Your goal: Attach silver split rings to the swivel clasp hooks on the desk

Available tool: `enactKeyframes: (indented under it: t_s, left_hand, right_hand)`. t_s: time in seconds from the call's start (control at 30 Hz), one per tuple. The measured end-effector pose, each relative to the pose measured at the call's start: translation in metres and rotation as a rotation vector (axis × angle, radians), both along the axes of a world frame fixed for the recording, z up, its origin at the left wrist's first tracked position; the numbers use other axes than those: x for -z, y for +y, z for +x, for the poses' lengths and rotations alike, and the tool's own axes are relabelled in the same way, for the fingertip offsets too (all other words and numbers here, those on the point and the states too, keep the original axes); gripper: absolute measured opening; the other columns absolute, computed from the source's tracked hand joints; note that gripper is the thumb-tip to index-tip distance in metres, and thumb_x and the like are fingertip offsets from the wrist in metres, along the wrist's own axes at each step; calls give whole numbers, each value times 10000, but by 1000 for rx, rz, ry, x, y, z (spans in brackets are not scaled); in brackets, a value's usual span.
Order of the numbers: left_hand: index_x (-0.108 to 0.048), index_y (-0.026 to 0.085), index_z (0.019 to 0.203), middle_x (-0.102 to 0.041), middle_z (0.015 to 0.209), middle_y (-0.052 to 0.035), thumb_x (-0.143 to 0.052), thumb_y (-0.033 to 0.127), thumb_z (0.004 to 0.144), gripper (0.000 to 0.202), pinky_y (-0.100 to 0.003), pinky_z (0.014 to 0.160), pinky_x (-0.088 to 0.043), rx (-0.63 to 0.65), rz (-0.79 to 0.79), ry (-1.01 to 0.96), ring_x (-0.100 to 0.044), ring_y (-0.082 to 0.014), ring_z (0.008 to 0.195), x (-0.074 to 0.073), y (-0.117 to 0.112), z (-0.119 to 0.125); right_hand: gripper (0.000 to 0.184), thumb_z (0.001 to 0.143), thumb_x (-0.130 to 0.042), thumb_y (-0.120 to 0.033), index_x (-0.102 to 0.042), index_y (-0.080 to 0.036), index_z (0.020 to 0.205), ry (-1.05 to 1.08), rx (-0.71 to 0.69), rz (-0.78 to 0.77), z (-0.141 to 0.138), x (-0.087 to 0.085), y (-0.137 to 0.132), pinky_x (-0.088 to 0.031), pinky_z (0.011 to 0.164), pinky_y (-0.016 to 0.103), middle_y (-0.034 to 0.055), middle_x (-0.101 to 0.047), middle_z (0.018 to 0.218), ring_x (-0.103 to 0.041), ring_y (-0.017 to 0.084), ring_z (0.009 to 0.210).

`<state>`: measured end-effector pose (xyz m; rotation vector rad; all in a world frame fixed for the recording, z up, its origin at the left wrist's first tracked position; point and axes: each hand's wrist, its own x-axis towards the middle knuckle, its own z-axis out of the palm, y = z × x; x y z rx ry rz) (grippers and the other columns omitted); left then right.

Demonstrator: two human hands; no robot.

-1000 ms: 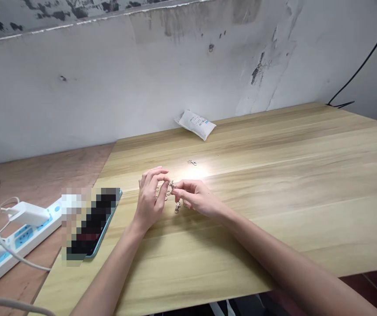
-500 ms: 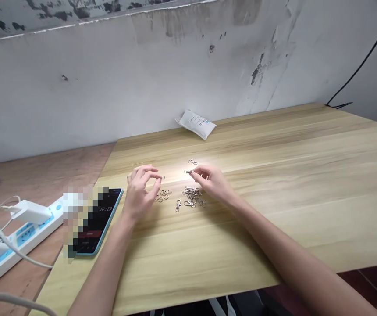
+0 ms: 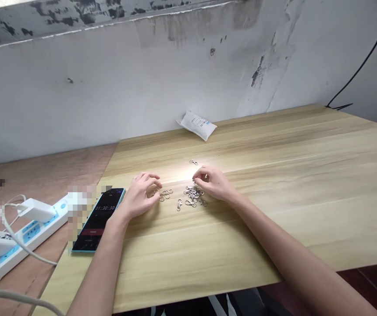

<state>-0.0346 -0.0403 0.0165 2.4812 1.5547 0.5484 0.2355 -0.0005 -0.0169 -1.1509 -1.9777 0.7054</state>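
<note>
Across the pale wooden tabletop (image 3: 257, 219), 2 loose piles, metal split rings (image 3: 165, 194) beside the left hand (image 3: 140, 196) and swivel clasps (image 3: 192, 194) beside the right hand (image 3: 213, 182), none visibly joined, all apparently left to handle, both grips narrow and curled, any held piece impossible to tell.

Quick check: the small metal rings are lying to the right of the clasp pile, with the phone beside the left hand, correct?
Not quite: the head view shows the small metal rings lying left of the clasp pile, not right of it. The phone is beside the left hand, as you said.
</note>
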Motion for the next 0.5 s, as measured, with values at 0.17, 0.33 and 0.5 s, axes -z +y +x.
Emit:
enactKeyframes:
  t_s: [0.17, 0.33, 0.5]
  left_hand:
    - [-441, 275, 1357, -471, 1402, -112, -714, 398, 765, 663, -481, 1076, -379, 106, -110, -28, -427, -291, 1323, 3, -4, 18]
    - [-419, 266, 1379, -456, 1426, -119, -665, 510, 797, 677, -523, 1088, -332, 70, -32, 32, -372, -318, 1360, 17, -2, 33]
    - [-450, 246, 1357, -477, 1407, -134, -644, 571, 795, 678, -528, 1078, -319, -29, 30, 42, -377, -328, 1353, 21, 3, 24]
  right_hand:
    - [122, 741, -553, -150, -667, -175, 703, -36, 40, -73, -1, -1, -1, -363, 587, 238, 11, -656, 701, -541, 126, 644]
    - [151, 774, -566, -170, -715, -186, 793, -131, -67, -60, -1, -2, -3, -359, 591, 234, 12, -684, 729, -552, 123, 636]
    - [193, 861, -531, -238, -716, -186, 873, -120, 6, -11, 2, 4, 4, -383, 611, 244, 30, -704, 797, -570, 131, 654]
